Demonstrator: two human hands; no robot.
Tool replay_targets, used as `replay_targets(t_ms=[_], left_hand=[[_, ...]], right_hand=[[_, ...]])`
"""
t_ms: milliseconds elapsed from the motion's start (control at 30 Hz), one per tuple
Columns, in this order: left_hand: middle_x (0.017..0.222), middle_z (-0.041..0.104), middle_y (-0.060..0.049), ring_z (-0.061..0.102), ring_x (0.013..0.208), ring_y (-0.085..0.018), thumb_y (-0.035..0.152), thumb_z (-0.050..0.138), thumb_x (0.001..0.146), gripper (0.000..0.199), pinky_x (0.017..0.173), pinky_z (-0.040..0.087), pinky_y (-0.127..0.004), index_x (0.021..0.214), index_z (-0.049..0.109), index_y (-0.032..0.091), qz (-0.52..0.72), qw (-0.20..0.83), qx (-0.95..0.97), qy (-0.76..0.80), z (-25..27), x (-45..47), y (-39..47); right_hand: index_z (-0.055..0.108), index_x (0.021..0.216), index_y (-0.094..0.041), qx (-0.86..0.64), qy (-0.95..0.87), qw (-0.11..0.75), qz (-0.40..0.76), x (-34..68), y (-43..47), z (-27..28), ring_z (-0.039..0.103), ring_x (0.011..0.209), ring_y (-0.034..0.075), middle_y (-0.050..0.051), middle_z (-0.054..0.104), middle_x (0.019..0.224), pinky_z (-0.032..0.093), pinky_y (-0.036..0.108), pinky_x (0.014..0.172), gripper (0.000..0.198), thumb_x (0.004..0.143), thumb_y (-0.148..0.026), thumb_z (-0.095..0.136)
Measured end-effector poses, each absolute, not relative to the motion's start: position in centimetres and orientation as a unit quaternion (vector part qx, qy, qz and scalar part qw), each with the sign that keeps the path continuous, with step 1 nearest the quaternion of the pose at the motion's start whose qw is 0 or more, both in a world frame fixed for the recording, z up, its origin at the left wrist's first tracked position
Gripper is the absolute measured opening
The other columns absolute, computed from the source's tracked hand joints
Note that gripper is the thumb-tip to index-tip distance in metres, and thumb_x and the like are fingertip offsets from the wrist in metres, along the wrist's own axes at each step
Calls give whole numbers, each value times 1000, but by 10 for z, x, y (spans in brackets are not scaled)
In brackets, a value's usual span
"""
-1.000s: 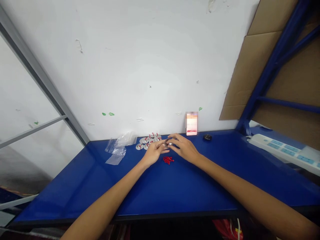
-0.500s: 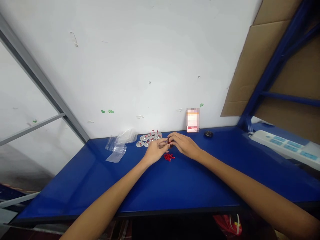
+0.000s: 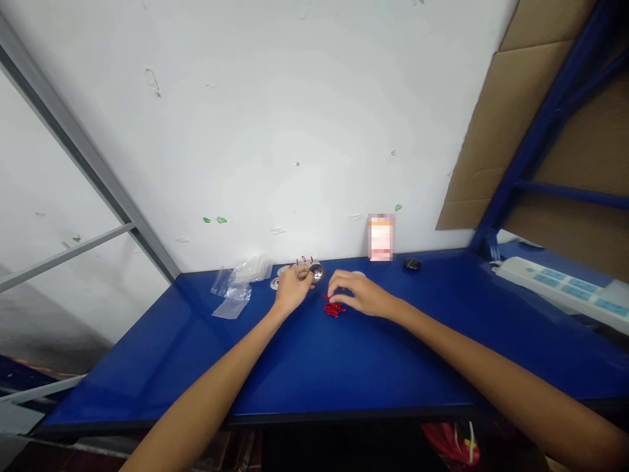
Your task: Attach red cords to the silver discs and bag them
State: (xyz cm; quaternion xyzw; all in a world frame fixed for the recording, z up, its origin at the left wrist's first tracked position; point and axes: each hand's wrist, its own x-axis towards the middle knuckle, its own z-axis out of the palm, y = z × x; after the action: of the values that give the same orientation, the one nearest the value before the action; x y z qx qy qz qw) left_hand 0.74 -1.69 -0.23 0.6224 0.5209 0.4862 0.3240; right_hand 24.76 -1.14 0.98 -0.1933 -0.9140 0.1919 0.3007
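A small round silver metal disc point(image 3: 316, 271) sits pinched in the fingertips of the left hand point(image 3: 292, 289), at the edge of a cluster of similar silver discs with red loops point(image 3: 293, 268) near the wall. The right hand point(image 3: 358, 294) rests curled, fingertips touching a little heap of red loops point(image 3: 334, 307) on the blue tabletop point(image 3: 344, 367). Clear plastic bags point(image 3: 236, 283) lie left of them.

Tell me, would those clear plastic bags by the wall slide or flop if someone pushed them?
The clear plastic bags look thin and crumpled, so they would probably bend and fold rather than move as one stiff piece. On the smooth blue table they likely slide easily. They seem very light.
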Motion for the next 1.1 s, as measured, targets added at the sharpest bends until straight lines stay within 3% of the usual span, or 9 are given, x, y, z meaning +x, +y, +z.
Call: replay_targets(t_ms=[100,167,267,367,467,633,900,1000,1100], left_hand=[[99,84,-6,81,90,-26,25,64,91,22,79,71,-40,104,80,17,486,306,632,521,-6,3,-14],[100,84,-6,81,91,-26,26,62,92,23,81,71,-40,106,80,18,484,297,643,514,-9,3,-13],[103,84,-6,81,93,-25,27,63,94,24,82,70,-39,109,80,20,480,294,650,510,-11,2,-12],[102,84,-6,82,90,-25,27,64,94,23,82,69,-39,109,79,20,482,298,643,515,-10,2,-13],[101,84,-7,82,91,-25,26,61,95,23,81,69,-39,107,79,20,481,289,649,514,-9,3,-14],[102,84,-6,82,94,-26,25,63,93,23,84,69,-41,107,80,21,475,284,651,520,-6,6,-16],[99,84,-6,82,87,-26,23,61,92,21,83,69,-42,102,79,21,477,316,639,514,2,9,-19],[98,84,-6,82,86,-26,23,61,93,22,84,69,-42,104,79,21,473,307,647,513,0,8,-18],[100,84,-6,82,89,-26,24,61,93,23,86,68,-43,106,80,22,466,285,661,514,-5,7,-18]], right_hand=[[72,110,-28,-182,-924,239,236,249,-9,5,70,104,24,5,73,111,57,40,93,17,104,-44,66],[71,120,-30,-201,-914,253,245,252,-4,5,69,103,24,5,73,115,57,41,92,24,102,-46,69],[68,125,-28,-255,-870,362,219,266,15,14,69,104,25,7,73,119,57,43,93,28,103,-45,65],[65,118,-25,-366,-769,514,104,295,57,29,67,103,27,9,70,117,56,45,94,25,100,-43,65],[61,113,-22,-477,-641,601,19,331,109,39,64,92,24,12,63,119,56,45,91,28,95,-42,67],[60,105,-22,-506,-616,599,72,358,162,31,61,91,21,9,56,116,56,42,94,34,90,-50,73],[60,105,-23,-483,-629,607,52,359,168,20,59,95,22,9,52,116,56,42,92,38,87,-52,76],[64,106,-23,-456,-648,605,76,370,171,18,59,91,21,7,52,113,56,41,93,31,89,-48,71],[66,110,-23,-436,-672,592,89,379,172,15,58,87,20,6,51,111,56,39,87,31,83,-38,72]])
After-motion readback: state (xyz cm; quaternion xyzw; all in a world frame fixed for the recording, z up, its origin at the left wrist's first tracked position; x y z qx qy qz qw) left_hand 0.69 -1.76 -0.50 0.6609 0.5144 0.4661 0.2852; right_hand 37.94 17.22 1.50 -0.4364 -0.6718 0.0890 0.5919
